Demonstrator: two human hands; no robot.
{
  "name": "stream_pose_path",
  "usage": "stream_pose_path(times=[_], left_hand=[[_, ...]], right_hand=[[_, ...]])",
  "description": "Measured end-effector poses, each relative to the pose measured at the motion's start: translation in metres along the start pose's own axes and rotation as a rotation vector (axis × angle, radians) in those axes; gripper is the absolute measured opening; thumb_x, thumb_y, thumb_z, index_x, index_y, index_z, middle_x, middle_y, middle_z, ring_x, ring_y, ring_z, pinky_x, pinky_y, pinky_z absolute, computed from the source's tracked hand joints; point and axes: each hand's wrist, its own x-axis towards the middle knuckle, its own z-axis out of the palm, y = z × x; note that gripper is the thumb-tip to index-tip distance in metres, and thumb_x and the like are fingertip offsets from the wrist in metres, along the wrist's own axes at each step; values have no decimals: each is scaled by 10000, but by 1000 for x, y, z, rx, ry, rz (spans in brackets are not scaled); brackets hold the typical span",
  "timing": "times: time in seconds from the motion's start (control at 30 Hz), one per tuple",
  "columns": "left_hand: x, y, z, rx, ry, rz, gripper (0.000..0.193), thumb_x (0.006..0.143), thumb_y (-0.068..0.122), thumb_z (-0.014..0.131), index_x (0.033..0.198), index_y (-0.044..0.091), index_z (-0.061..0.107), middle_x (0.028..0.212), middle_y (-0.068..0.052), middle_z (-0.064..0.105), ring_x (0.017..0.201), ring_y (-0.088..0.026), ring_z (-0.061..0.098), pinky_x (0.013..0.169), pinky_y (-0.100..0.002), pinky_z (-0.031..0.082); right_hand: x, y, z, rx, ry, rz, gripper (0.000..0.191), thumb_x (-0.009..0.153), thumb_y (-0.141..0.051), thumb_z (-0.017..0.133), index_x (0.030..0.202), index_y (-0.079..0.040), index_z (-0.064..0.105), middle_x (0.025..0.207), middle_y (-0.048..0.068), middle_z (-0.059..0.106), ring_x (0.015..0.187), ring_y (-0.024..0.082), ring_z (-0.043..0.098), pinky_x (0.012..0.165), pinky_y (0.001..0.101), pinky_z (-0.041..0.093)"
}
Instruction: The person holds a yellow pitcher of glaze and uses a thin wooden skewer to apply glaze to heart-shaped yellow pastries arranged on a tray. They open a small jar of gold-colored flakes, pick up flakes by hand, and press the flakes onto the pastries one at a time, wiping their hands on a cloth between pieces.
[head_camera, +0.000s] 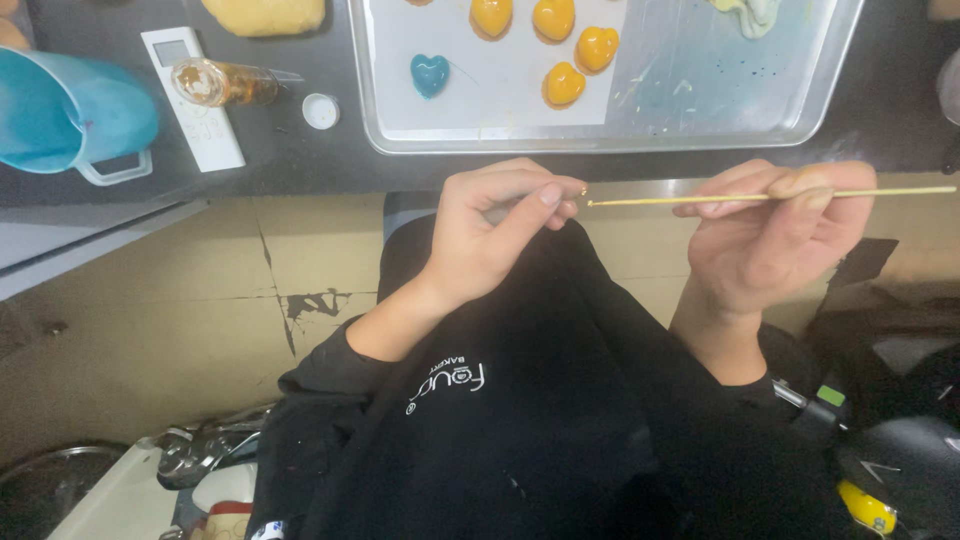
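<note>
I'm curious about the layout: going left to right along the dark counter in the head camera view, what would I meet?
Blue jug → white remote control → small glass bottle lying down → white cap → metal tray with a blue heart, then orange hearts.

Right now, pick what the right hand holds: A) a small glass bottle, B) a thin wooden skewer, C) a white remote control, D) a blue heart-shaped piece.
B: the right hand pinches a thin wooden skewer, its tip aimed at the left hand's fingertips, below the metal tray.
</note>
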Motion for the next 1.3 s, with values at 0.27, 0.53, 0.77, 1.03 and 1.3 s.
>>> stream_pose_path(times=[0.27,0.53,0.77,1.03,1.3], left_hand=[[-2,-16,-27,53,168,3,235,1045,109,579,1096,-55,738,954,-101,727,853,-136,689,832,-260,556],[-10,-40,-42,50,277,-67,244,1045,122,587,1082,-64,741,950,-117,720,842,-153,688,810,-274,563],[-9,-50,-49,29,313,-76,246,1040,133,591,1080,-63,736,967,-117,723,854,-162,703,808,-282,576],[-10,-46,-52,71,331,-71,247,1040,124,581,1074,-67,733,962,-118,725,858,-160,697,810,-281,572],[-13,-43,-60,85,373,-75,238,1040,108,575,1071,-64,736,959,-116,721,860,-161,695,810,-283,576]], right_hand=[[-11,89,-42,52,203,229,181,1215,-189,492,1132,-27,497,902,148,630,783,234,666,735,390,610],[-41,201,-54,126,180,428,123,1134,-190,507,1144,-70,534,1105,100,634,1019,205,625,1007,388,513],[-40,221,-49,119,174,435,126,1140,-197,521,1152,-73,528,1129,96,619,1054,201,611,1031,383,477],[15,226,-30,-126,13,215,185,1149,-206,500,1145,-32,562,1165,96,601,1053,194,644,1048,359,481],[40,230,-15,-136,-88,210,188,1163,-193,496,1156,-18,565,1184,87,573,1069,180,642,1070,348,466]])
